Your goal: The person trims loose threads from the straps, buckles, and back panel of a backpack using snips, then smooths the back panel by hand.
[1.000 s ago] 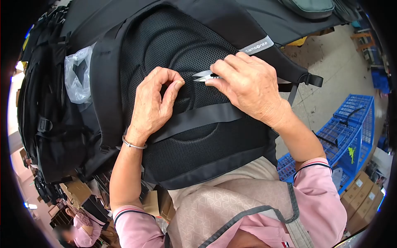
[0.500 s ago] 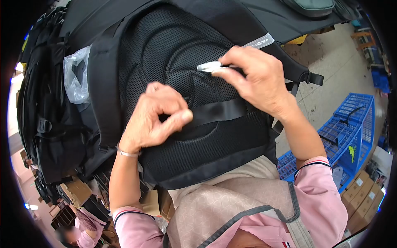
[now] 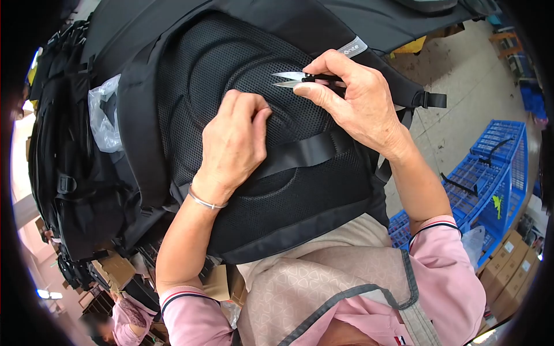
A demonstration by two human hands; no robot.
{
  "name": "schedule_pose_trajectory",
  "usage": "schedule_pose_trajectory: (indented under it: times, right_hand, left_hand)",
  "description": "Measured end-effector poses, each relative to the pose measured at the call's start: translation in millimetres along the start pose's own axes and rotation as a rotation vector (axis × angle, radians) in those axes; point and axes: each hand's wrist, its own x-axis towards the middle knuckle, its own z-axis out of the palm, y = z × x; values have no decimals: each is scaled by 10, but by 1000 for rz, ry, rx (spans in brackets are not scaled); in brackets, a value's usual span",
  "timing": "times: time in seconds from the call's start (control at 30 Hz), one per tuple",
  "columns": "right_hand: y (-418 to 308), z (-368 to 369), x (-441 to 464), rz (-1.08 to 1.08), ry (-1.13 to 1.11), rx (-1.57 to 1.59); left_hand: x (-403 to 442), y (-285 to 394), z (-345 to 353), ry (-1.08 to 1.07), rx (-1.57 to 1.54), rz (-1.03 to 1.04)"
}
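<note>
A black backpack [image 3: 277, 225] lies with its padded mesh back panel facing up and its lower end against my apron. My right hand [image 3: 369, 104] is closed around small thread snips [image 3: 288, 79]. Their two pointed blades stand apart and aim left, above the mesh. To the left, my left hand [image 3: 234, 138] is closed in a pinch at the middle of the panel; anything between its fingertips is too small or hidden to make out. A smooth black band [image 3: 306, 154] crosses the panel beside this hand.
Several black bags [image 3: 63, 150] are piled at the left, near a clear plastic bag [image 3: 105, 115]. Blue plastic crates [image 3: 490, 167] stand at the right, above cardboard boxes [image 3: 511, 259]. Another person [image 3: 130, 323] is at the lower left.
My left hand has moved up the panel, its fingers now pinched together. The snips have risen slightly, and their blades are now spread apart. The backpack has shifted a little.
</note>
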Motion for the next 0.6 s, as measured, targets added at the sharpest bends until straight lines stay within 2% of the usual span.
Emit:
schedule_pose_trajectory:
  times: [0.1,0.2,0.33,0.47,0.6]
  right_hand:
    - [-29,-48,-9,-47,-35,-46]
    - [-85,-56,-37,-236,-1,-207]
    - [-166,-38,-32,-392,-60,-420]
    - [-150,76,-13,-499,-32,-452]
    - [-179,105,1,-518,-66,-522]
  left_hand:
    - [-67,-50,-58,24,-135,-96]
    - [-77,-30,-70,-1,-182,-168]
    - [-69,-58,-56,19,-196,-148]
    - [-68,-70,-45,25,-200,-136]
    - [-72,-84,-36,31,-200,-126]
